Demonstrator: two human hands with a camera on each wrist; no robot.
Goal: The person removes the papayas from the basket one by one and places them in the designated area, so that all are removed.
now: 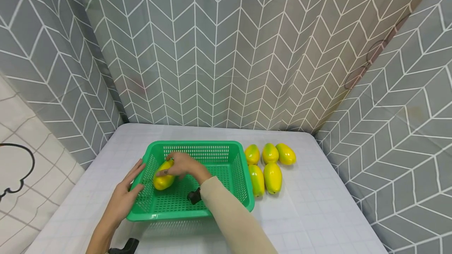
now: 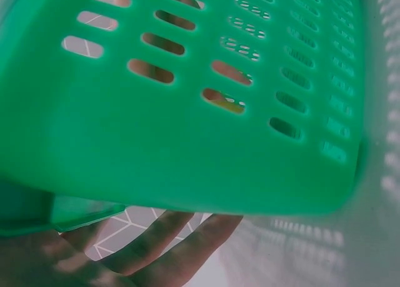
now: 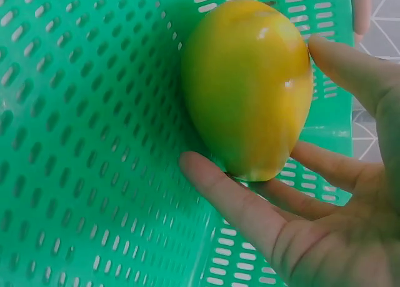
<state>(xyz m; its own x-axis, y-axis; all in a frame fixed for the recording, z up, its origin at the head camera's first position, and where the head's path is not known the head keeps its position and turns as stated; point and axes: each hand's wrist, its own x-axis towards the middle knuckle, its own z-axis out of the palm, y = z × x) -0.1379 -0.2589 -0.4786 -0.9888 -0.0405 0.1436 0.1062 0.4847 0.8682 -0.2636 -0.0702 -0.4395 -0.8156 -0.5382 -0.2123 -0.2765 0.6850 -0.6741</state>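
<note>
A green perforated plastic basket (image 1: 169,215) sits on the table. Inside it, near the left wall, lies a glossy yellow-green mango (image 1: 163,182). My right hand (image 1: 184,164) reaches in from above and holds this mango loosely, with the thumb on one side and fingers on the other. In the right wrist view the mango (image 3: 247,93) is between my thumb and spread fingers, the index fingertip slightly off it. My left hand (image 1: 123,197) rests against the basket's left rim, fingers extended. The left wrist view has the basket wall (image 2: 150,156) covering part of those fingers (image 2: 169,249).
Several more mangoes (image 1: 273,178) lie in two rows on the white table (image 1: 310,214), close to the basket's right side. Grey patterned curtains (image 1: 219,50) stand behind the table and along its sides.
</note>
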